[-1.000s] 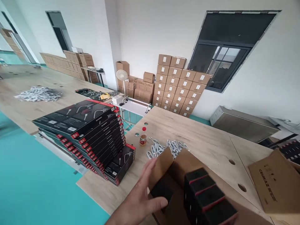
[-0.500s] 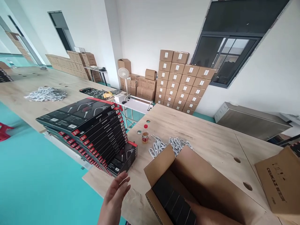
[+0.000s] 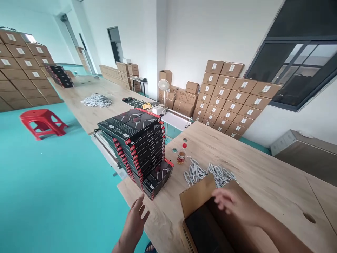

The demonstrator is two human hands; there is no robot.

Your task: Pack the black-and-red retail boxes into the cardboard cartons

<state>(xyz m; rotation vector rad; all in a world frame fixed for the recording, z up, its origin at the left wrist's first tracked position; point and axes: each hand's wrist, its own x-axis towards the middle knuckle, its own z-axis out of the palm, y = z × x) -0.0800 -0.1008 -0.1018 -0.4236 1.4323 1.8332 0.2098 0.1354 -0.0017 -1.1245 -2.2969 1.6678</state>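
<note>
Got a red-capped bottle point(image 3: 181, 154) near desk's point(image 3: 252, 154) left edge, toward far-left corner, brown liquid inside. Just beside it, two round holes close to same edge. Past far-left corner: white side table point(image 3: 176, 121), small white box point(image 3: 158, 110) on it, white fan point(image 3: 163, 85) behind. Beyond far edge: labeled carton stack point(image 3: 229, 100) against wall, dark-framed window point(image 3: 292, 70) above right, gray metal cabinet point(image 3: 305, 149) farther right. Far left, red plastic stool point(image 3: 42, 123) on teal floor point(image 3: 52, 186), more labeled cartons point(image 3: 23, 73) behind.
</note>
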